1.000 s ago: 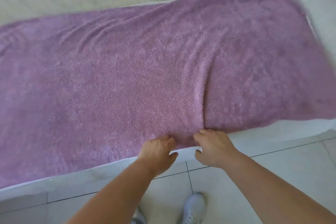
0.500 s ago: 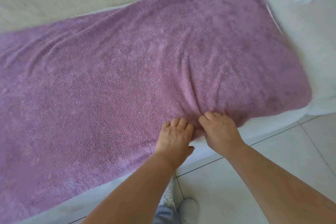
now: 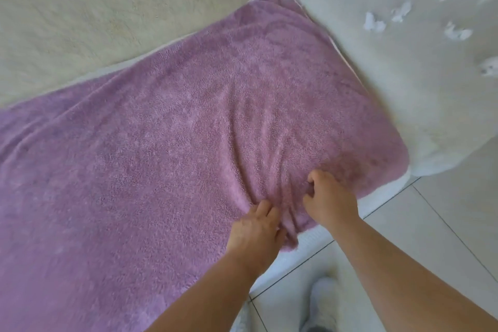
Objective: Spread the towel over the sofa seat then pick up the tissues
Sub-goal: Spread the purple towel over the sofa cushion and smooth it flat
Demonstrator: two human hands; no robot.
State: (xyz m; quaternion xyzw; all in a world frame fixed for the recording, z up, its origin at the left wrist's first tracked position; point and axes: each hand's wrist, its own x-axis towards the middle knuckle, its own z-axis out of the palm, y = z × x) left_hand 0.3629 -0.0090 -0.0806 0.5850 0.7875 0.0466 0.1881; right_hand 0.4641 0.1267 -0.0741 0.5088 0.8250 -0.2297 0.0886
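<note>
— Looking from the left, your purple towel [image 3: 161, 156] lies spread over the sofa seat [image 3: 314, 241] and runs back to the cream backrest [image 3: 107, 8].

— Yes, and at its front edge your left hand [image 3: 256, 229] digs in, fingers [image 3: 265, 209] grasping a bunch of the pile.

— Just beside it, your right hand [image 3: 332, 197] pinches the towel too, thumb and curled fingers closed on the cloth. Folds fan out from between your two hands.

— Further right, the tissues [image 3: 373, 23] lie scattered as white scraps on the next, bare cushion [image 3: 404, 89], well apart from both your hands.

— Below, you stand on pale floor tiles [image 3: 444, 224], one white shoe [image 3: 323, 302] showing.
</note>
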